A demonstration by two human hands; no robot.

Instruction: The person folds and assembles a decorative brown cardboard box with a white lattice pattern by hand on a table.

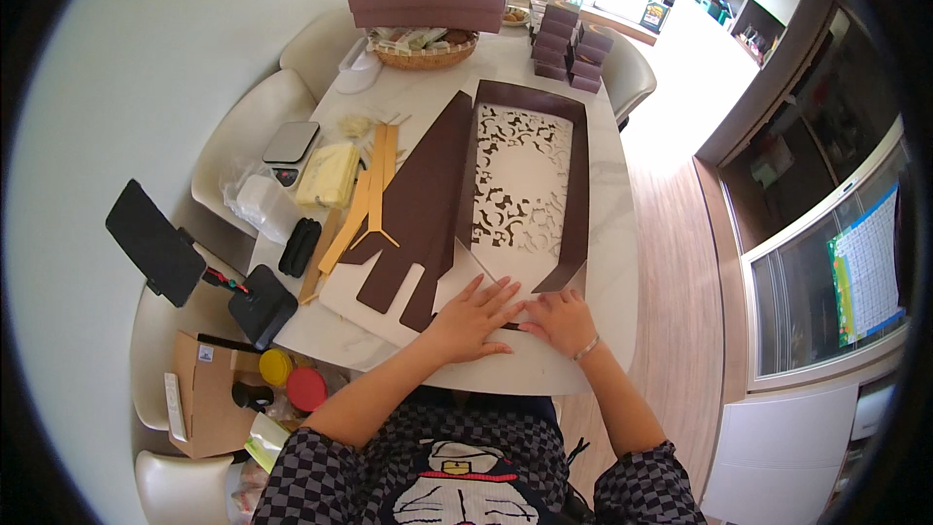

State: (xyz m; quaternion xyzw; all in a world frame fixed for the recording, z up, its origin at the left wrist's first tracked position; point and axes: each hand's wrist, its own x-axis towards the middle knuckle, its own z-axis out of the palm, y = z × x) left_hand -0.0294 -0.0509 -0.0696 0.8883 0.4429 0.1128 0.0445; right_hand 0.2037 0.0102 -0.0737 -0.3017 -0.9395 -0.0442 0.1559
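Note:
A long dark brown cardboard box (574,189), partly folded, lies on the marble-look table. Its floor shows a white sheet with a cut-out pattern (521,175). At the box's near end, my left hand (477,317) rests spread on a pale flap or panel edge. Beside it my right hand (560,321), with a bracelet at the wrist, presses the same end with bent fingers. Both hands' fingertips nearly meet; whether they pinch the cardboard is unclear. The brown lid panel (419,193) with slotted tabs spreads to the left. Yellow-orange strips (375,182) lie across it.
Left on the table are a kitchen scale (291,142), a yellow packet (328,175), a black case (299,246) and a phone stand (262,305). Stacked brown boxes (430,0), a wicker basket (423,57) and small brown boxes (552,44) stand at the far end.

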